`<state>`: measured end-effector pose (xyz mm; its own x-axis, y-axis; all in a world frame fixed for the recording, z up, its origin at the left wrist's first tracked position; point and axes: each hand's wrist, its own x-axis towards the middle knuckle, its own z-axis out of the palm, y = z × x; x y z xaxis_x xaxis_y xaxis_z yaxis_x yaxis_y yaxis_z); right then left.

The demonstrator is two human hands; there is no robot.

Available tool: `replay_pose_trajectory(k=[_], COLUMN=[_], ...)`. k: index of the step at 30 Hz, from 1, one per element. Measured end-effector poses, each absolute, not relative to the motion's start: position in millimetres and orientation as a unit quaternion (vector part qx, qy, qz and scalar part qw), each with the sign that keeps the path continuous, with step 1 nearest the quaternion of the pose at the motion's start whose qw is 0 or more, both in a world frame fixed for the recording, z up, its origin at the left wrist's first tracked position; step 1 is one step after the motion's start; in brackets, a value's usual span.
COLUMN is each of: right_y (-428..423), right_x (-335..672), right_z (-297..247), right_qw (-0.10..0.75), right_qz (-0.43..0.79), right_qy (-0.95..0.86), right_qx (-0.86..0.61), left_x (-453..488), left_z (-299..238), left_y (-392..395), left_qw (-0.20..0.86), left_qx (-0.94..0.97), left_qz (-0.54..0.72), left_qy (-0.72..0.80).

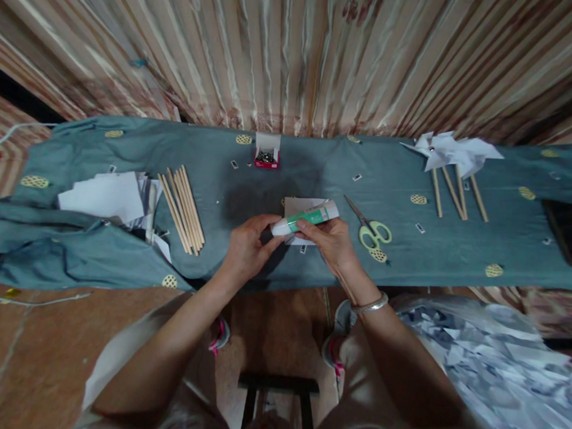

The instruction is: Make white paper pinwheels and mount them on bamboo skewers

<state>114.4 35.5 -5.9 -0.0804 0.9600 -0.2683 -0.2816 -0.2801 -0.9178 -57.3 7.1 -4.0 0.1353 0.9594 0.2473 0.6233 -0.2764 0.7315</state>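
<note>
While working bare-handed over a blue-green cloth [400,171], risking a shift of everything on it, through leaning on or tugging at fabric lying rucked at the near left. Possibly scattering the loose wooden sticks [182,211], lying left of the left hand [246,244], if sweeping that hand outward. Possibly knocking the scissors [365,221], lying just beside the right hand [336,249], if swinging it outward without looking. Possibly creasing or skidding the white paper [297,206], lying beneath the white-and-green tube [320,214], through pressing down or dropping the tube. Possibly losing grip on the tube through pulling unevenly at it; not telling from here whether capped. Possibly spilling metal pieces from the small red box [266,165], standing lid up, if reaching too far forward. Now noting pose: reaching forward and inward with both forearms, converging over the paper, wearing a bangle [373,305] at the right wrist. Holding the tube between both hands, tilting its right end farther away. Wrapping the right hand about its middle, laying the thumb on top; pinching its left end with the left hand, opening neither hand wider than the tube's thickness.
</note>
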Motion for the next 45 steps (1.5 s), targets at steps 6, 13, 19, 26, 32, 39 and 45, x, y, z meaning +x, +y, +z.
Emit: replay_pose_trajectory(k=[6, 13, 19, 26, 32, 39, 45], right_y=[29.9, 37.4, 29.8, 17.3, 12.1, 5.5, -6.3], right_x=[110.5, 149.1, 173.6, 174.8, 172.1, 173.2, 175.8], right_z=[-6.9, -14.2, -16.4, -12.3, -15.6, -13.4, -14.4], right_qw=[0.452, 0.462, 0.374, 0.327, 0.323, 0.328, 0.297], right_qz=[0.637, 0.456, 0.255, 0.176, 0.151, 0.118, 0.078], right_qy=[-0.437, -0.546, -0.695, -0.767, -0.777, -0.797, -0.828], right_qx=[-0.447, -0.529, -0.558, -0.524, -0.519, -0.494, -0.47], left_x=[-56.2, -95.9, -129.7, -91.5, -44.0, -33.3, -10.9], left_z=[-2.6, 4.6, 0.6, 3.5, -19.6, -21.2, -10.0], left_y=[10.2, 23.0, 28.8, 19.0, 13.2, 18.7, 8.4], left_qw=[0.28, 0.205, 0.07, 0.018, 0.041, -0.012, -0.001], left_qx=[0.701, 0.654, 0.7, 0.815, 0.883, 0.887, 0.888], left_qz=[0.353, 0.341, 0.253, 0.285, 0.245, 0.23, 0.251], left_qy=[0.552, 0.643, 0.664, 0.504, 0.398, 0.4, 0.386])
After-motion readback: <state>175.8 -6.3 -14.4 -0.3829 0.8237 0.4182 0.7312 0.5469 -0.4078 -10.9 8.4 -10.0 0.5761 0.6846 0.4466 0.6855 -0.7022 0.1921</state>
